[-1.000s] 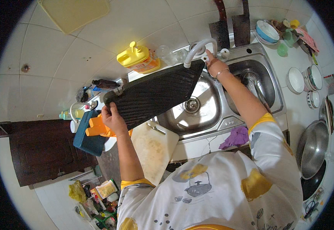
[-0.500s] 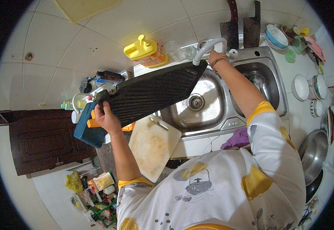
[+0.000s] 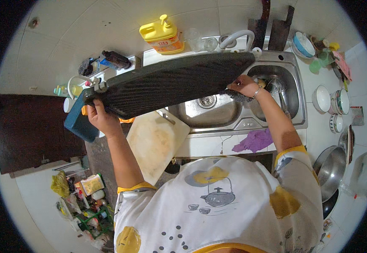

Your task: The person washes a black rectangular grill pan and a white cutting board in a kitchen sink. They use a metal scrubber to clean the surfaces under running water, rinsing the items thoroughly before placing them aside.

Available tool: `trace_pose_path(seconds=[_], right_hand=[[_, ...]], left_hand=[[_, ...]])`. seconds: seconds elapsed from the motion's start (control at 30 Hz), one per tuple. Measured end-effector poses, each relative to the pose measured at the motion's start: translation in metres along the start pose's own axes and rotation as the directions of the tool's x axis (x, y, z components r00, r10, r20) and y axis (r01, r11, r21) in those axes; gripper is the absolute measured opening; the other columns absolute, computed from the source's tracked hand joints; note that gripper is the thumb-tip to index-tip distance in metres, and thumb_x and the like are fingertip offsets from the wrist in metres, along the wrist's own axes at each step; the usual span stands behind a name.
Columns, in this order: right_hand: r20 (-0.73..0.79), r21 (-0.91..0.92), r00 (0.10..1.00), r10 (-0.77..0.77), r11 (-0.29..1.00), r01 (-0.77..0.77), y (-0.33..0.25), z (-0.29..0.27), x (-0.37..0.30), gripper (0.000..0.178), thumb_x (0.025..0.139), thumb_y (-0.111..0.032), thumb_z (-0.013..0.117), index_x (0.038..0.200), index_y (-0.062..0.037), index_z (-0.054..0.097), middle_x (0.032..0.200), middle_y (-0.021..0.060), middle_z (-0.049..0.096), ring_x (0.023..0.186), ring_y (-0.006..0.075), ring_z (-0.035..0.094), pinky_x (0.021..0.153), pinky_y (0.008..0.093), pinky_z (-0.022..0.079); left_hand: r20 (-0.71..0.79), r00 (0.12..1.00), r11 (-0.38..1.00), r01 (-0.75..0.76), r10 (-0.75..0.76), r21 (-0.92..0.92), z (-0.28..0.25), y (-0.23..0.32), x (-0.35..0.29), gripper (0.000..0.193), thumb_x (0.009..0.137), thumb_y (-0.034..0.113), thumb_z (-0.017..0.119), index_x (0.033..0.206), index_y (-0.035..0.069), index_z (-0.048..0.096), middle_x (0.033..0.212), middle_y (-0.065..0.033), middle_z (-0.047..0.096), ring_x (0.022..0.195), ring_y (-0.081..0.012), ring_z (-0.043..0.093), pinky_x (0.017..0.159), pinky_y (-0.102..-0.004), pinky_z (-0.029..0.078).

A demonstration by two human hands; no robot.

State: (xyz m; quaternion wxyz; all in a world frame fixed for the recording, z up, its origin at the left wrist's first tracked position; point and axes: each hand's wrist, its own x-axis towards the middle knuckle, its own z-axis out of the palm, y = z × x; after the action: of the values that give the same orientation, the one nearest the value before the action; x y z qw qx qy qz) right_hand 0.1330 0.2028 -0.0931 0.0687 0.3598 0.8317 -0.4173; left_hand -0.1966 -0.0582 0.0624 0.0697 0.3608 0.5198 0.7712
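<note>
A long black ribbed panel [image 3: 175,86] with a rounded end fitting slants over the left sink basin. My left hand [image 3: 102,119] is closed on its left end, thumb up beside the fitting. Near the panel's right end, my right hand [image 3: 246,87] is closed round a dark, mesh-like scouring pad [image 3: 238,96], which sits right against the lower edge. The white faucet [image 3: 240,36] arches behind the panel, its outlet hidden. Below the panel, the drain [image 3: 208,101] of the steel left basin [image 3: 225,116] shows.
A white cutting board [image 3: 151,145] lies left of the sink, a purple cloth [image 3: 254,141] in front. Behind stand a yellow pump jug [image 3: 162,38] and cleavers [image 3: 281,31]. Bowls [image 3: 321,99] sit right; a blue box [image 3: 82,120] is by my left hand.
My right hand has come down from beside the faucet to the panel's lower edge, with the scouring pad now showing. The panel's right end has shifted right and up in the picture.
</note>
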Motion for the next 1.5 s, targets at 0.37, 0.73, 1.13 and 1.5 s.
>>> trace_pose_path(seconds=[0.37,0.73,1.13,1.5], right_hand=[[-0.182,-0.011,0.941,-0.286,0.957,0.288,-0.052,-0.016,0.010,0.034,0.086,-0.029,0.056,0.104,0.0006,0.058,0.095,0.0245,0.061,0.088,0.0354,0.060,0.078,0.0394,0.045],[0.016,-0.356,0.998,-0.063,0.932,0.064,-0.023,0.025,0.078,0.040,0.087,-0.035,0.053,0.090,0.0042,0.062,0.096,0.0253,0.061,0.095,0.0398,0.057,0.083,0.0432,0.045],[0.105,-0.417,0.992,-0.066,0.903,0.104,0.038,0.038,0.095,0.045,0.090,-0.038,0.048,0.082,0.0048,0.059,0.087,0.0248,0.061,0.087,0.0385,0.058,0.078,0.0408,0.044],[-0.201,-0.099,0.978,0.054,0.992,-0.075,0.013,0.035,0.066,0.053,0.079,-0.046,0.061,0.102,0.0016,0.062,0.101,0.0219,0.063,0.094,0.0342,0.060,0.085,0.0381,0.046]], left_hand=[[-0.293,0.848,0.890,0.370,-0.441,-0.267,-0.088,-0.065,-0.061,0.035,0.094,0.025,0.050,0.113,-0.005,0.051,0.107,-0.0131,0.060,0.095,-0.0255,0.059,0.083,-0.0380,0.048],[-0.250,0.589,0.638,0.736,-0.768,-0.227,-0.118,-0.102,-0.078,0.019,0.090,0.015,0.055,0.101,-0.001,0.056,0.098,-0.0105,0.062,0.090,-0.0236,0.060,0.081,-0.0387,0.048],[0.107,0.535,0.468,0.806,-0.838,-0.362,-0.082,-0.081,-0.121,0.062,0.089,0.052,0.045,0.131,0.006,0.042,0.127,-0.0152,0.050,0.115,-0.0320,0.049,0.097,-0.0453,0.039],[0.093,0.481,0.465,0.872,-0.872,-0.153,-0.055,-0.061,-0.120,0.048,0.082,0.028,0.059,0.119,-0.002,0.049,0.111,-0.0184,0.058,0.100,-0.0325,0.058,0.089,-0.0462,0.046]])
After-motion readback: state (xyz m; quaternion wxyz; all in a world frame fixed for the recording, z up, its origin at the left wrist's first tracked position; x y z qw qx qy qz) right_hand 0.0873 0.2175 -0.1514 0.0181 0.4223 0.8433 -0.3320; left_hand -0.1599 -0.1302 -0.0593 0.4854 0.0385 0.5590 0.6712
